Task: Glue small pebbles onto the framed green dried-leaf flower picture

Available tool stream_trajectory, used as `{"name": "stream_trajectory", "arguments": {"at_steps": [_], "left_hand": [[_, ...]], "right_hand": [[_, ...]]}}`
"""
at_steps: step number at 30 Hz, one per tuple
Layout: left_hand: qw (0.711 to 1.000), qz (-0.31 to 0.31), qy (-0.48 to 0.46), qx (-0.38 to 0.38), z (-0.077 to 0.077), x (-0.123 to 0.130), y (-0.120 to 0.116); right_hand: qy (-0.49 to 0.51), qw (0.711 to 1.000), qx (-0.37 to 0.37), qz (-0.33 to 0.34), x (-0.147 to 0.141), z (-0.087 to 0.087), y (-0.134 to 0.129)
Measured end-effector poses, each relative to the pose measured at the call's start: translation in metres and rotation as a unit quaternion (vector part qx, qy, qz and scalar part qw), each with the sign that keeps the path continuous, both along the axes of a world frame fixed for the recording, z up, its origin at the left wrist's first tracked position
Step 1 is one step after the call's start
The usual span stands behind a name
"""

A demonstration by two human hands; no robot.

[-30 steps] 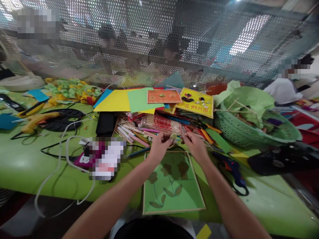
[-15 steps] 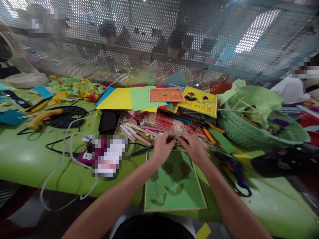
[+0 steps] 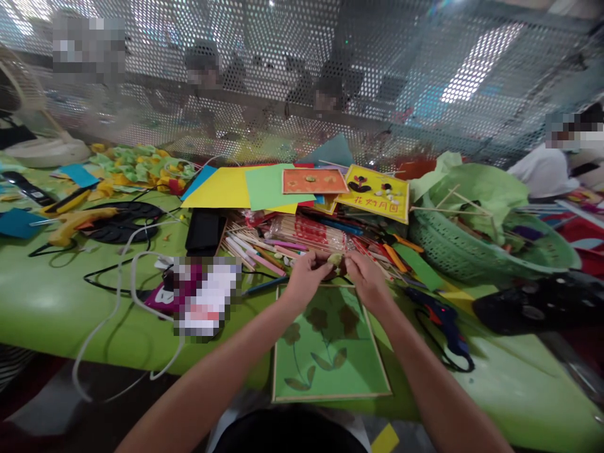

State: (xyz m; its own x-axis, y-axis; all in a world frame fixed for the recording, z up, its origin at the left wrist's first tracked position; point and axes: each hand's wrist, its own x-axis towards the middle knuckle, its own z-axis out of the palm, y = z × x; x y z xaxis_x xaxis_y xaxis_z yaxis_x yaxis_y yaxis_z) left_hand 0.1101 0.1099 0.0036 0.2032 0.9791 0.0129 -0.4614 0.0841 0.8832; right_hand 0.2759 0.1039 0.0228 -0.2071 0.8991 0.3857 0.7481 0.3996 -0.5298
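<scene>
My left hand [image 3: 307,277] and my right hand [image 3: 364,277] meet above the top edge of a framed green picture [image 3: 330,371]. Between their fingertips is a small pale green piece [image 3: 335,259], pinched from both sides. The picture lies flat, edged with thin wooden sticks, and shows flower and leaf shapes. Just beyond my hands are loose sticks and pens [image 3: 248,250] and a clear, red-printed bag of sticks [image 3: 306,231].
A green basket [image 3: 453,248] holds paper and sticks at the right, near a dark blue glue gun [image 3: 441,321]. Leftward lie a yellow glue gun [image 3: 70,228], a white cable [image 3: 106,321] and a phone [image 3: 212,299]. Coloured sheets [image 3: 217,189] lie behind.
The pale green piece shows more fully between my fingers, and my fingertips are slightly farther apart. The camera view has shifted a little.
</scene>
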Motion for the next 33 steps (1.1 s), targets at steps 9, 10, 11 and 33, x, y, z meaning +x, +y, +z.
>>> {"name": "stream_trajectory", "arguments": {"at_steps": [9,10,11,33], "left_hand": [[0.996,0.022,0.066,0.061,-0.001,-0.001,0.0],[0.994,0.023,0.074,0.071,-0.002,0.0,-0.001],[0.994,0.022,0.079,0.077,-0.002,0.001,-0.001],[0.998,-0.023,-0.036,-0.045,0.004,-0.003,0.0]], "right_hand": [[0.025,0.999,-0.033,0.025,-0.007,0.008,-0.005],[0.006,0.999,-0.027,0.026,-0.008,0.009,-0.005],[-0.009,0.999,-0.021,0.026,-0.009,0.01,-0.005],[0.155,0.984,-0.06,0.067,0.009,0.004,0.006]]}}
